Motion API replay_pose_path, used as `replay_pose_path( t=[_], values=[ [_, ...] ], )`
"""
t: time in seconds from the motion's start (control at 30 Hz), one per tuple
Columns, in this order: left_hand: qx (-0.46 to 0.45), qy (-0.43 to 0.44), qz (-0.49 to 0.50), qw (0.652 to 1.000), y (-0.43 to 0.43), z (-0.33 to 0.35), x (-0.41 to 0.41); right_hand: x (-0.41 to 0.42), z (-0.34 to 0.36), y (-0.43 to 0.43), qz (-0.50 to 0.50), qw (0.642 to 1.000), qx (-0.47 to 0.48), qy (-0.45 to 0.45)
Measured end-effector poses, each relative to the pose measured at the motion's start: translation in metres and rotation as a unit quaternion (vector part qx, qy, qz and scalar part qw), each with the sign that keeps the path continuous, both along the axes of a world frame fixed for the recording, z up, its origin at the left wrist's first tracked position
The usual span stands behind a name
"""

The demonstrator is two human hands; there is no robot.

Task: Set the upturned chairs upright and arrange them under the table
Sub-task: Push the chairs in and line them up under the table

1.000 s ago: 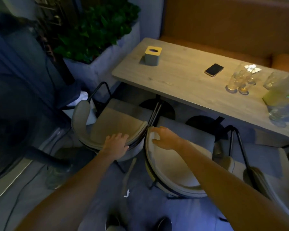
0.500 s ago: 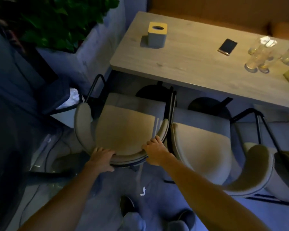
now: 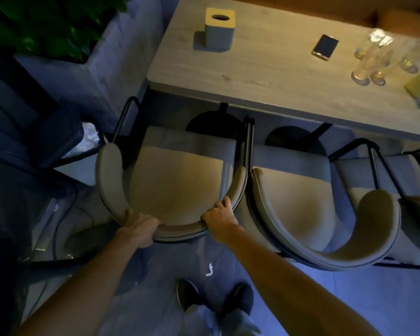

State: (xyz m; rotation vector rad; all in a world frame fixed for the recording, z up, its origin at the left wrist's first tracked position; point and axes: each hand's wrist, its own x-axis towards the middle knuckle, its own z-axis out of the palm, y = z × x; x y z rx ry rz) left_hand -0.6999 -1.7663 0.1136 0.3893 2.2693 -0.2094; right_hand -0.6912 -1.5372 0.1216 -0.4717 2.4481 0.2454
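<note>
Two-handed hold, seen from the head camera: left grip (image 3: 141,229) curled round the curved backrest (image 3: 180,232) of the leftmost chair (image 3: 177,183) at lower centre of frame, right grip (image 3: 220,219) clamped on the same rim a little further right. Stands upright already, seat front near the surface (image 3: 264,76) edge in upper centre, seemingly not yet tucked under. Push straight ahead with even pressure from both sides, so as not to swing into the middle chair (image 3: 294,204), just beside or touching along the right armrest. Slide the legs flat, without tipping. Mind the dark pedestal base (image 3: 214,122) beneath the surface. Stop once level with the neighbour. Likely snag: black metal frames (image 3: 249,141) catching together.
</note>
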Motion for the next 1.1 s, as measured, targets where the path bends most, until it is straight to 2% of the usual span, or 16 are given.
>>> replay_pose_path(
  t=[0.17, 0.37, 0.6, 1.1],
  values=[
    [-0.028, 0.012, -0.006, 1.000, -0.022, 0.010, 0.007, 0.016, 0.001, -0.027, -0.007, 0.999, -0.041, -0.007],
    [-0.038, 0.017, 0.021, 0.999, -0.021, 0.012, 0.023, 0.010, -0.001, -0.027, 0.034, 0.998, -0.042, -0.014],
    [-0.020, 0.028, 0.054, 0.998, -0.023, 0.009, 0.020, 0.000, -0.011, -0.026, 0.061, 0.997, -0.045, 0.024],
    [0.006, 0.010, 0.067, 0.998, -0.039, -0.002, 0.017, 0.004, -0.018, -0.040, 0.014, 0.997, -0.044, 0.054]
  ],
)
